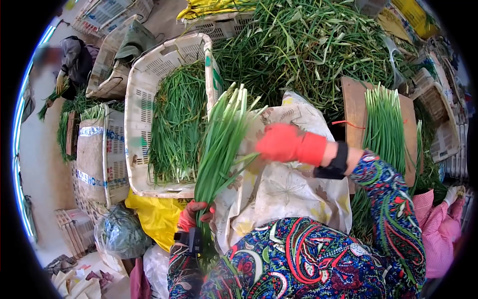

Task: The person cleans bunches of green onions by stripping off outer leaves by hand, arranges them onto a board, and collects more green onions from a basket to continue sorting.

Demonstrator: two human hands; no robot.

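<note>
My left hand (195, 214), in a red glove, is wrapped round the lower leafy part of a bunch of green stalks (221, 144), whose pale ends point up. To the right of the bunch is my right hand (284, 143), also red-gloved and blurred by motion. One green leaf reaches from the bunch to its fingertips; whether they grip it is unclear. A patterned cloth (289, 187) lies beneath, over my lap. On a brown board (353, 109) at the right rests a neat row of green stalks (384, 122), with a red tie beside it.
A white crate (133, 109) holding greens stands left of the bunch. Behind the cloth rises a large heap of greens (308, 45). A yellow bag (157, 219) and a stuffed plastic bag (122, 231) lie at lower left. Another person (77, 62) handles greens at upper left; a pink sleeve (440, 224) shows at right.
</note>
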